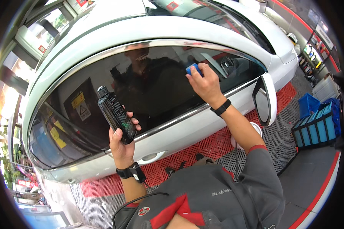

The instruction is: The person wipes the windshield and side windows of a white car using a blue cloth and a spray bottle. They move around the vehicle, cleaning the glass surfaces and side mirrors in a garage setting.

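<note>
My left hand point(122, 141) is closed around a black bottle point(117, 116), held upright with a slight tilt and its cap at the top. My right hand point(206, 84) pinches a small blue sponge point(193, 69) at the dark side window point(160, 91); whether it presses on the glass is hard to tell. The window belongs to a white car point(195, 131), and its shiny surface mirrors a person and some yellow labels. The bottle is in front of the rear part of the glass, apart from it as far as I can see.
A side mirror point(271, 100) juts out right of my right forearm. Below it stands a white bucket point(256, 129), partly hidden by my arm. Red and grey grating point(191, 150) covers the floor. At the right are a blue bin point(309, 105) and a blue-and-black bag point(315, 129).
</note>
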A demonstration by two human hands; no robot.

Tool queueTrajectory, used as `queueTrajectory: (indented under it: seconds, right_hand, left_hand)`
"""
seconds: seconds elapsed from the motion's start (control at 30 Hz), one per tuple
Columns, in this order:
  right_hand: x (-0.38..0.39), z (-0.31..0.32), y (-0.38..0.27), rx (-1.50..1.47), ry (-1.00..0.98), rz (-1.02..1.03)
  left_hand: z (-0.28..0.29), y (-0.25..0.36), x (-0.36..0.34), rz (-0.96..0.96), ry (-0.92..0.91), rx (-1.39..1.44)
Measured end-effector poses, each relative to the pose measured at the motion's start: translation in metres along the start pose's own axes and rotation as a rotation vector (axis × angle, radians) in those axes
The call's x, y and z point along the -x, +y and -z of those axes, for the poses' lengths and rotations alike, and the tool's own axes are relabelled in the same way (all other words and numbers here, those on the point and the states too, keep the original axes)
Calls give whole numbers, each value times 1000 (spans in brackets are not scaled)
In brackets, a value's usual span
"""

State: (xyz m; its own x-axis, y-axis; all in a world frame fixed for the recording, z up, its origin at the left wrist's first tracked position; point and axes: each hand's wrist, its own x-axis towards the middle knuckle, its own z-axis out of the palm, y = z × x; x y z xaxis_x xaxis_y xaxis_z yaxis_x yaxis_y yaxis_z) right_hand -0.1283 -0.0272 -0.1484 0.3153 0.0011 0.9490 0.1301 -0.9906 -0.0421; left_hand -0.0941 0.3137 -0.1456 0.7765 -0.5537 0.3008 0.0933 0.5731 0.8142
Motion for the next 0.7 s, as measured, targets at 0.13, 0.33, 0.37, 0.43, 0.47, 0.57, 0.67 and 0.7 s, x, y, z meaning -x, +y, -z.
queueTrajectory:
  seconds: [0.13, 0.33, 0.37, 0.43, 0.47, 0.57, 0.67, 0.7]
  right_hand:
    - [-23, -25, -15, -3, -4, -128]
    - [-13, -10, -32, 21, 49, -116]
    - [-13, -9, -35, 14, -17, -152]
    - [-18, -17, -39, 17, -12, -195]
    - [-21, -23, -37, -13, -30, -183]
    - [-13, -34, -7, -106, -80, -163]
    - [25, -3, 51, 116, 149, -394]
    - [43, 18, 76, 115, 79, -564]
  left_hand:
    - [0, 3, -30, 52, 6, 11]
    - [-3, -6, -46, 39, -65, 40]
    - [-3, -8, -46, 3, -113, 59]
    - [-2, -11, -46, 28, -53, 71]
    - [-1, -13, -46, 27, -44, 83]
    - [2, -15, -45, 70, 17, 75]
    - [5, -10, -36, 10, -9, -21]
    - [6, -9, -33, -10, 0, -59]
